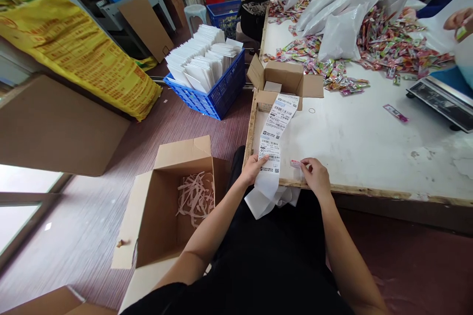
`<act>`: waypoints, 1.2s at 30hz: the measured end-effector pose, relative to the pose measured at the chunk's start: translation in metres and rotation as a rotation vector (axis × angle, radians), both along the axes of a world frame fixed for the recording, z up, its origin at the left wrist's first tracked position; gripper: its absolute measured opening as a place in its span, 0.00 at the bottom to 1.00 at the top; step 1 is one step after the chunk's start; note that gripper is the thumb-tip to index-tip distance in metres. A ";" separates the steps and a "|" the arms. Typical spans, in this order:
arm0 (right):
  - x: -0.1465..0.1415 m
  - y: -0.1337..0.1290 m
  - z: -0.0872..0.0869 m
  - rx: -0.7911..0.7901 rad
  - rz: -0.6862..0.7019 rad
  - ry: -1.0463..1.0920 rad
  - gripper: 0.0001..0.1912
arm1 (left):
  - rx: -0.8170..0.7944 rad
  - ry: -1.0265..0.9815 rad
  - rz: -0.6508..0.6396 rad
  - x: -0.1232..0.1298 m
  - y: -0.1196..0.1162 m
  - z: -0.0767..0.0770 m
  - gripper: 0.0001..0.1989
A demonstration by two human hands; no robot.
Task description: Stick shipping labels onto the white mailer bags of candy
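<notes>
A strip of printed shipping labels (pixel 271 130) runs from a small open cardboard box (pixel 283 71) down over the table's near edge. My left hand (pixel 253 168) is closed on the strip's left side, thumb on top. Below it, blank white backing paper (pixel 266 202) hangs in folds toward my lap. To the right, my right hand (pixel 316 174) pinches a small label piece (pixel 295 163) with pink-red print, held just above the tabletop. Whether this piece is still joined to anything is too small to tell.
A carton with paper strips (pixel 195 199) stands open at my left. Beyond it is a blue crate (pixel 218 101) of white envelopes. Small colourful packets (pixel 391 49), white bags (pixel 342 34) and a scale (pixel 443 101) lie on the white table (pixel 369 152). Two other people are at its sides.
</notes>
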State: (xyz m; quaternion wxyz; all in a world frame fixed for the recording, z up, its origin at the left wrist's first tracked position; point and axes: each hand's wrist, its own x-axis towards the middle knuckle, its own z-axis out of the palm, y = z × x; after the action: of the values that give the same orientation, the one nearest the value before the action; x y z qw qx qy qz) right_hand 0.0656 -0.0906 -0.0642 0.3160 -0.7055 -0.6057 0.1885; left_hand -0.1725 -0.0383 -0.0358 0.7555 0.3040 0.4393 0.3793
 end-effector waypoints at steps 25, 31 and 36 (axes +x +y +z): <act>-0.003 0.000 -0.003 -0.028 -0.011 0.003 0.23 | 0.048 -0.017 -0.068 -0.003 0.001 -0.006 0.29; -0.003 -0.001 -0.003 -0.045 -0.020 0.008 0.23 | 0.052 -0.030 -0.061 -0.002 0.001 -0.005 0.30; -0.002 -0.001 -0.004 -0.048 -0.004 0.000 0.23 | 0.051 -0.029 -0.067 -0.002 0.000 -0.002 0.29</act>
State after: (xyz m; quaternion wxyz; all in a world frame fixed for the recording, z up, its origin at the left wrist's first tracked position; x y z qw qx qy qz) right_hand 0.0631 -0.0914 -0.0678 0.2992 -0.7143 -0.5995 0.2022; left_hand -0.1749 -0.0386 -0.0374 0.7661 0.3321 0.4080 0.3691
